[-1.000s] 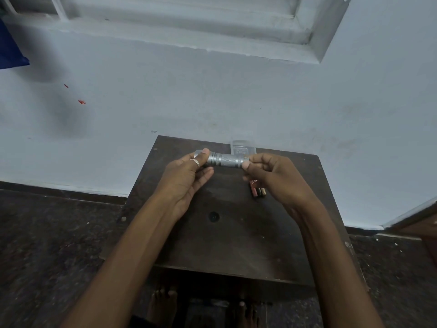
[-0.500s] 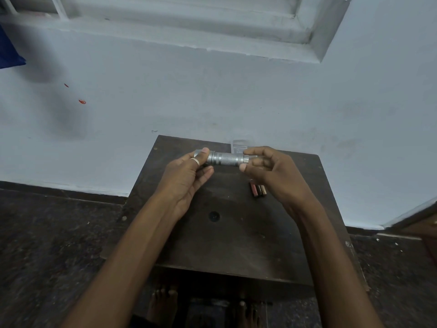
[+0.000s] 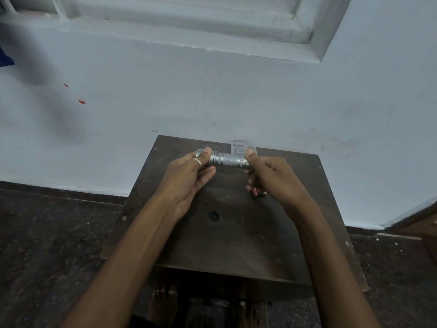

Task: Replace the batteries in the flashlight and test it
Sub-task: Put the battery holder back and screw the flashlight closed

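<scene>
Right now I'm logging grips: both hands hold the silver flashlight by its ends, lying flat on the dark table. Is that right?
Not quite. In the head view the flashlight is lifted above the table, not lying on it. The left hand and right hand do hold its two ends.

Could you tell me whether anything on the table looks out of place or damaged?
Nothing stands out. Both hands hold the flashlight level; batteries lie loose on the table.

Plain home room, pale blue painted wall [image 3: 236, 95], recessed window ledge [image 3: 189, 43], dark speckled floor [image 3: 47, 233], small wooden table [image 3: 236, 245]
</scene>
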A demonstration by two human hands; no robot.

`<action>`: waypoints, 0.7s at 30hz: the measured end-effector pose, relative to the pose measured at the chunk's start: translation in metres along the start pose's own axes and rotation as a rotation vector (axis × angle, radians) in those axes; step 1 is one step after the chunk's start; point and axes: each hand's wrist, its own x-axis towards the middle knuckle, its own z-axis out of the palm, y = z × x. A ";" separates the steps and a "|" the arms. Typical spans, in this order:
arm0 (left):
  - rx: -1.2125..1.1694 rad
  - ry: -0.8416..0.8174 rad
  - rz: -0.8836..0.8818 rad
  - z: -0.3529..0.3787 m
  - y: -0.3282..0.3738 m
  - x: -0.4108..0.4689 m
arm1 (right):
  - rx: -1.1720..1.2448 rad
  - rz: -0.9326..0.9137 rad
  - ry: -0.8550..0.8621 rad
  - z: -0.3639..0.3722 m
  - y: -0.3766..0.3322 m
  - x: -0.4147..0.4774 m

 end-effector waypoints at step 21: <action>0.033 -0.043 0.031 -0.002 0.000 0.002 | -0.087 -0.077 0.065 0.001 0.002 0.000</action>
